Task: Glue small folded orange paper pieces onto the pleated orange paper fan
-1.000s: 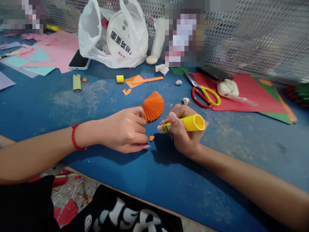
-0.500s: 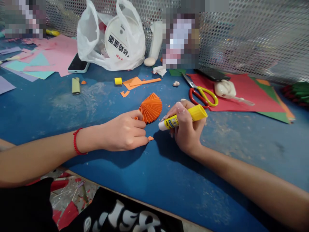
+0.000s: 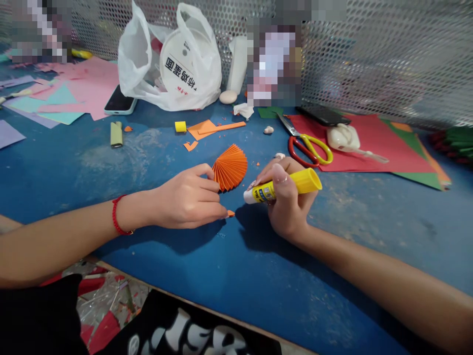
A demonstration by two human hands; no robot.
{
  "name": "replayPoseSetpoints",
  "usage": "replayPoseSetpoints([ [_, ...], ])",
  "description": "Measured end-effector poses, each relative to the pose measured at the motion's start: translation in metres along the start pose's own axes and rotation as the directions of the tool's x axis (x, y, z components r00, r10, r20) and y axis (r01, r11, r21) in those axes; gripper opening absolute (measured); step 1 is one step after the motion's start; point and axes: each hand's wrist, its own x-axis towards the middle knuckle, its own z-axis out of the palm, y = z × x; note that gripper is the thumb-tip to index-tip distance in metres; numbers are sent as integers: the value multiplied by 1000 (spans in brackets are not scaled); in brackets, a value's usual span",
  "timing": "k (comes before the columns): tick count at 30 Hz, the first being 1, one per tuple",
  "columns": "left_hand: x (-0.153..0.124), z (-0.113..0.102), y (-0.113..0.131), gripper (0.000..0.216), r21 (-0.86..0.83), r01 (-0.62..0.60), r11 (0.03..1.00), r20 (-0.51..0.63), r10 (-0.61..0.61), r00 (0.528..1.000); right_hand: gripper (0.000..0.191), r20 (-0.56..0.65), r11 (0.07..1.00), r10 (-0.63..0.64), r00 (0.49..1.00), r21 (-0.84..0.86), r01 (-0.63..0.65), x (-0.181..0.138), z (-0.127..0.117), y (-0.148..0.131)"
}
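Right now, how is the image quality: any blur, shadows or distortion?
Head view: sharp around the left hand, right hand and glue stick; both hands cast dark shadows on the blue table; a few patches along the top are pixelated; the wide lens bends the table edge; no strong glare.

The left hand (image 3: pixel 188 199) lies low with its fingers curled and the fingertips pinched together, pointing right. The right hand (image 3: pixel 286 199) is closed tight in a fist, thumb on top. Both bare arms reach in from the sides.
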Motion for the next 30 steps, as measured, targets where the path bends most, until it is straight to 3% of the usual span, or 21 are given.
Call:
replayPoseSetpoints([
  [9,4,1,2,36,127,-97,987,31,94,995,35,-5,996,78,997,41,-78,1,0,-2],
  [14,4,2,2,37,158,-102,982,14,101,995,34,6,998,42,999,41,-43,-1,1,2],
  [17,1,3,3,35,104,-30,994,25,27,999,34,-13,1000,2,1000,27,-1,0,-1,2],
  [19,0,3,3,27,-15,90,996,2,-90,996,34,0,996,-78,997,-46,78,3,-5,-4],
  [22,-2,1,1,13,-289,338,896,7,-351,936,25,159,949,-153,975,-252,190,15,-16,-18],
  [25,-1,-3,-4,16,-476,552,684,89,-587,804,11,447,920,-52,893,-327,217,30,-24,-31],
  [28,0,-5,-8,25,-553,647,525,173,-687,706,3,630,903,-2,777,-333,272,39,-27,-36],
  [30,0,-6,-10,26,-570,661,488,208,-693,690,5,655,895,2,756,-339,291,40,-26,-35],
])
